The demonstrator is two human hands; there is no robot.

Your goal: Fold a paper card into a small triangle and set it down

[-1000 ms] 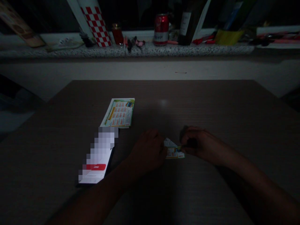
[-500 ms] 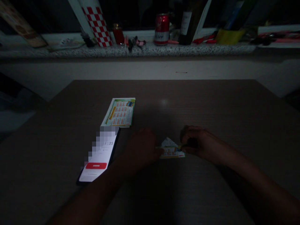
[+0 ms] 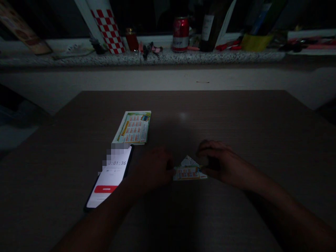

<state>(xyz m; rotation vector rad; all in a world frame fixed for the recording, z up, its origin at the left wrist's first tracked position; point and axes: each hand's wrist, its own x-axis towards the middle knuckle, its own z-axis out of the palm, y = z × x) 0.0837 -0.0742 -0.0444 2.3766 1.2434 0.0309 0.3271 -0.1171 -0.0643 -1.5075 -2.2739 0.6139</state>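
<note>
A small folded paper (image 3: 188, 169), printed like a calendar, lies on the dark wooden table (image 3: 236, 115) between my hands. Its top is folded into a triangle above a flat strip. My left hand (image 3: 153, 170) pinches the paper's left end. Its right end is gripped by my right hand (image 3: 216, 161). The light is dim and my fingertips are hard to make out.
A stack of printed calendar sheets (image 3: 133, 127) lies to the left. A lit phone (image 3: 109, 179) showing a timer rests in front of the stack. On the stone ledge (image 3: 105, 57) behind stand a red can (image 3: 180, 34), a dark bottle (image 3: 210, 25) and a red-checked box (image 3: 106, 25).
My left hand has slid left along the paper, uncovering more of it. The folded triangle and lower strip show wider. The phone's timer has advanced.
</note>
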